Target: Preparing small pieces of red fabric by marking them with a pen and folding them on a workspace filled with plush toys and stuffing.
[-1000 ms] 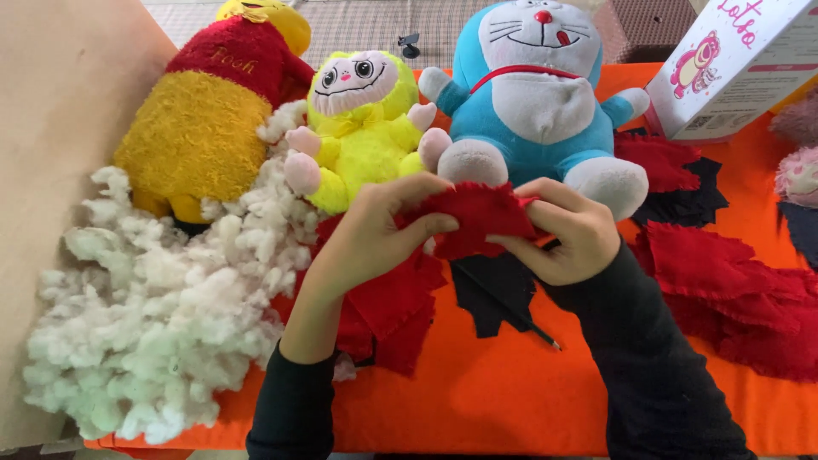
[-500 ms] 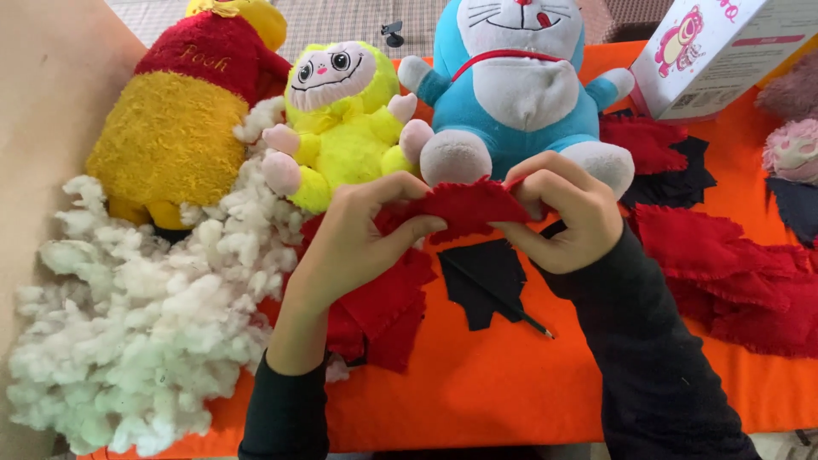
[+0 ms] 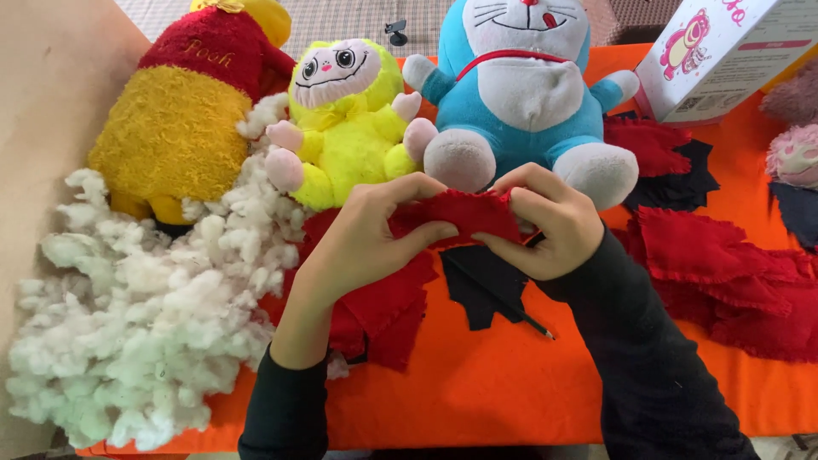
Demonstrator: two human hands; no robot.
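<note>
Hands lower — two grip one red felt piece [image 3: 464,213].

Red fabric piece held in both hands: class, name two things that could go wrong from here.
1. The red fabric piece is pinched only at its edges by the left hand and right hand; its frayed edge may pull apart or slip.
2. The white stuffing pile lies loose by the left forearm; a sweep of the arm could scatter it off the orange cloth.
</note>
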